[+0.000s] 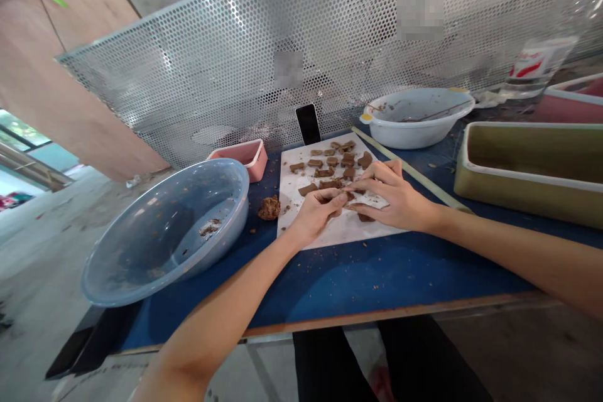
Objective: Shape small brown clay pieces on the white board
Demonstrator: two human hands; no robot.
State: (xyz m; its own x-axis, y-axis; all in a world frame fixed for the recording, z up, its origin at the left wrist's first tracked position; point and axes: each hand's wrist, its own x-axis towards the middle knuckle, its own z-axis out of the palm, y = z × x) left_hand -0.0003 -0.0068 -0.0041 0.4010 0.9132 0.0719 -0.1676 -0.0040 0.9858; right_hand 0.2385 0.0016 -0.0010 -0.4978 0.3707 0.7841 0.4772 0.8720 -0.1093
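While the left hand and the right hand meet over the near half of the white board, both pinch one small brown piece between their fingertips. The left fingers are curled around it, and the right thumb and forefinger close on its other end while the remaining right fingers rest on the board. Beyond the hands, a batch of shaped pieces lies in rough rows on the far half of the board; this portion appears complete. One unshaped lump sits on the blue desk just beside the board's left edge, which suggests stock not yet divided. The blue basin at left holds only a few scraps. A pink box and a phone stand at the perforated screen. A white basin, a long stick and a green tray occupy the right side.
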